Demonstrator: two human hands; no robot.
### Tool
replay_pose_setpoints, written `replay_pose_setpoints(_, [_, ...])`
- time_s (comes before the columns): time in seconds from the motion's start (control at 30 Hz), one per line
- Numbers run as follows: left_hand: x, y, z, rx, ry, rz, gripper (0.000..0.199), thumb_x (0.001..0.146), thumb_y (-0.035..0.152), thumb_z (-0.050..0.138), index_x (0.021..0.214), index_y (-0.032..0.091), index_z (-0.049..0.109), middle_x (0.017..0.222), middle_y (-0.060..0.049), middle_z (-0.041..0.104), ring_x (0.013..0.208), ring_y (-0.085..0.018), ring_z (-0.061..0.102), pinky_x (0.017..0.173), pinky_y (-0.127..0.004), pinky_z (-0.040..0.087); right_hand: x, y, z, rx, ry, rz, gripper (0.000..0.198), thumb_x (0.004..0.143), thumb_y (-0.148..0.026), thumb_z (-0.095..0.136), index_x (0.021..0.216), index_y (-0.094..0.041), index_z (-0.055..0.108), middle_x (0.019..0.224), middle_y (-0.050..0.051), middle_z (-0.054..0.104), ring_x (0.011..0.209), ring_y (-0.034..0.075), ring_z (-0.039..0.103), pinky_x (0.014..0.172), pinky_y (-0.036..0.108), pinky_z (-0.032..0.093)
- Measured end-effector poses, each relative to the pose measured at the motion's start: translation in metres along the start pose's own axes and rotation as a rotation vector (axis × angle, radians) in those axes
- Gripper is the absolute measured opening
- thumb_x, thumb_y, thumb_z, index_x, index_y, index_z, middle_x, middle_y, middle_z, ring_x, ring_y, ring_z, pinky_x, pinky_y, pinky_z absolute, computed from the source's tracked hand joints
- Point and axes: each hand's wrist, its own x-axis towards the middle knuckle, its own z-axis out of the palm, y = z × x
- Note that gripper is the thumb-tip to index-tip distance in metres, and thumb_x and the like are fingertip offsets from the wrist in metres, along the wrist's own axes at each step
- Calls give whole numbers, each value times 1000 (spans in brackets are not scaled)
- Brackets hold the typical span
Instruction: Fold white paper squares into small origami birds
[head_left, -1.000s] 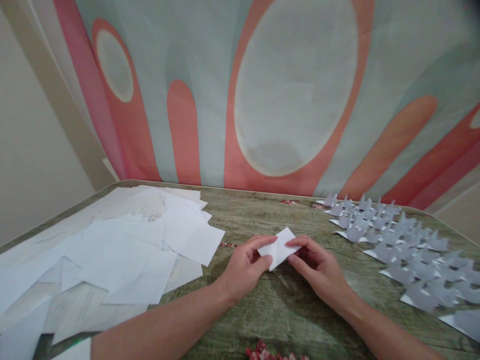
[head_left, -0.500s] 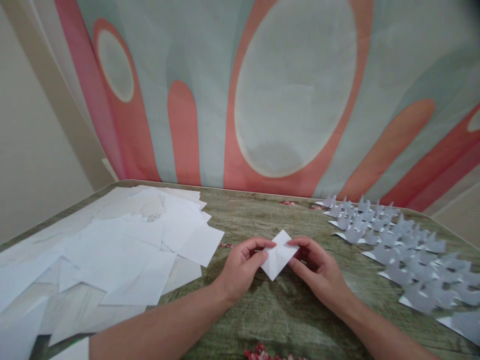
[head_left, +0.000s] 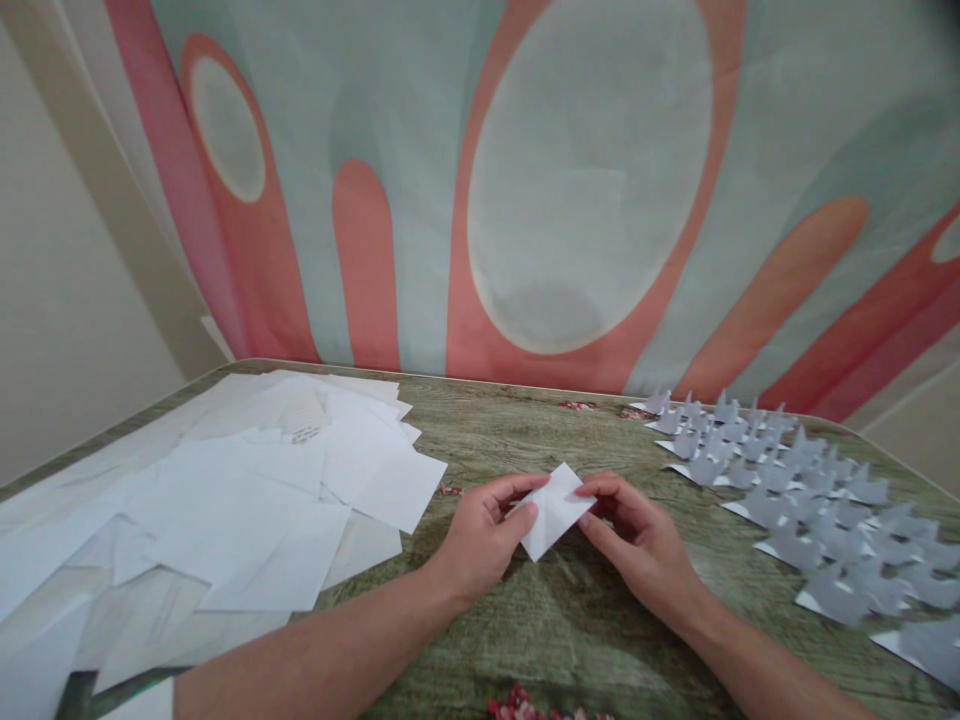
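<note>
Left hand [head_left: 484, 532] and right hand [head_left: 634, 527] pinch white folded paper [head_left: 554, 513] by opposite sides over table [head_left: 540, 635]; seemingly mid-fold, next move likely calls for aligned edges, firm crease.

We cannot see the left corner of the small folded white paper square [head_left: 553, 515], hidden by the left hand [head_left: 484, 540]. The left edge crops the spread of loose white paper sheets [head_left: 247, 500]; their tiny dark print [head_left: 306, 434] defeats us. The nearest pointed white paper figure [head_left: 930, 645] runs off the right edge, and the bottom edge cuts the red-and-pink floral cluster [head_left: 517, 706], too blurred for us to identify.
</note>
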Motion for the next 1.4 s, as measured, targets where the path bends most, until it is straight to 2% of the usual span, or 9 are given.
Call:
replay_pose_setpoints(0.2, [0,-1,-4,104,-7,68,31,75,21,61,105,14,64,112,-9,60,104,-22,53,88,-29,40,2,0,-1,-34,-16,-39,10,81,-25,55,89,-20,56,88,4,54,74,15,52,64,25,43])
replay_pose_setpoints(0.47, [-1,0,-2,24,-14,0,28,73,24,63,98,12,66,102,-10,64,87,-19,57,76,-26,43,1,4,0,20,-17,-2,10,82,-26,55,90,-20,54,90,4,52,78,16,52,66,25,42])
replay_pose_setpoints(0.6, [-1,0,-2,10,-19,-4,27,74,24,63,97,12,66,99,-9,64,86,-18,57,75,-26,43,1,4,0,27,-12,18,11,82,-27,55,90,-20,54,89,3,53,77,15,52,65,25,42])
replay_pose_setpoints(0.73, [-1,-1,-3,-27,-89,-6,33,75,27,63,105,13,62,103,-9,63,86,-18,57,75,-26,43,1,3,0,39,-2,43,11,82,-28,55,89,-20,54,88,3,54,78,16,52,66,25,42])
replay_pose_setpoints(0.9, [-1,-5,-3,5,-157,57,37,76,26,62,111,14,59,109,-9,59,90,-19,57,77,-27,45,2,2,-1,39,1,15,8,83,-25,54,88,-20,55,87,3,54,79,15,52,67,24,42])
replay_pose_setpoints(1.13, [1,-12,-5,99,-112,121,36,75,17,62,111,17,58,111,-8,60,98,-21,56,84,-30,44,0,2,0,-10,-37,-57,8,82,-23,54,89,-21,57,90,3,52,77,15,52,66,25,41])
replay_pose_setpoints(1.4, [1,-10,-4,105,-86,100,36,74,18,63,109,16,58,108,-8,61,93,-21,59,79,-29,47,0,4,2,17,-9,35,15,81,-26,56,95,-21,52,87,2,54,73,14,53,63,25,43])
